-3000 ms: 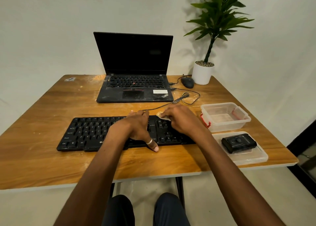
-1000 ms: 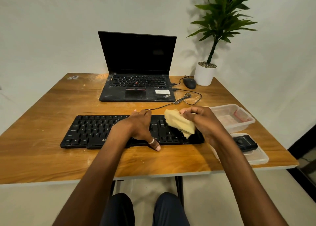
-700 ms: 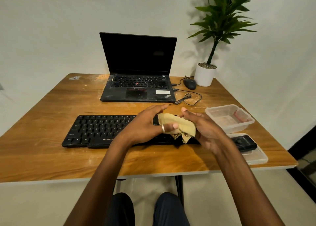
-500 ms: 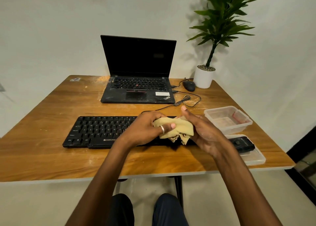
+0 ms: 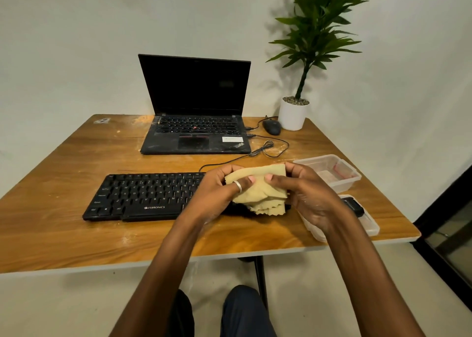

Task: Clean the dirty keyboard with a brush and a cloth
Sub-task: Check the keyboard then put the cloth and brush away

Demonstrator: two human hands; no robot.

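Cloth (image 5: pixel 260 191) pinched between left hand (image 5: pixel 217 195) and right hand (image 5: pixel 307 196), hiding right end of keyboard (image 5: pixel 143 196). Clear tub (image 5: pixel 350 183) just beyond right hand holds pale residue, possibly powder. Black device (image 5: pixel 355 206) in tray (image 5: pixel 373 230) behind right wrist.

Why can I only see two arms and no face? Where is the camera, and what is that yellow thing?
The camera sits on the person's head and looks down, so you see what they see: their own arms, no face. There is only this one view. The left hand and right hand both pinch a folded yellow cloth over the right end of a black keyboard. The keyboard lies on a wooden table. Behind it are an open laptop with a dark screen, a mouse and a plant in a white pot. On the right are a clear tub and a small black gadget on a clear lid. The cloth is for wiping the keyboard clean.
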